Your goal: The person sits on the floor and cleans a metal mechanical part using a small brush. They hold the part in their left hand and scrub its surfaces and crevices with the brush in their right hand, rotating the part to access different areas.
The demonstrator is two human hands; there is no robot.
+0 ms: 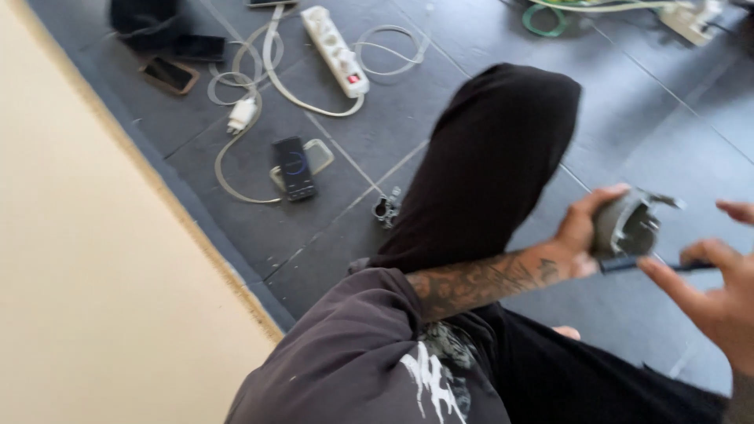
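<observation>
Here the left hand [581,235] is wrapped tight around a grey fitting [624,226], held above the floor [628,102] just right of the raised knee [503,126]. The right hand [719,290] pinches a thin dark tool [652,265] against the fitting's underside, other fingers spread loose.

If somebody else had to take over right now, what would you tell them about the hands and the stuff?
Left hand: gripped around a grey round part, held up over the lap.
Right hand: holds a thin dark tool, its tip against the lower edge of the grey part; the picture is blurred there, so what kind of tool it is is unclear.
On the dark tiled floor: a small metal piece by the knee, a phone lying on a white cable, a white power strip.
Done: part and tool are in hand.
Left: the work on the grey part; how far along it is cannot be told.
</observation>
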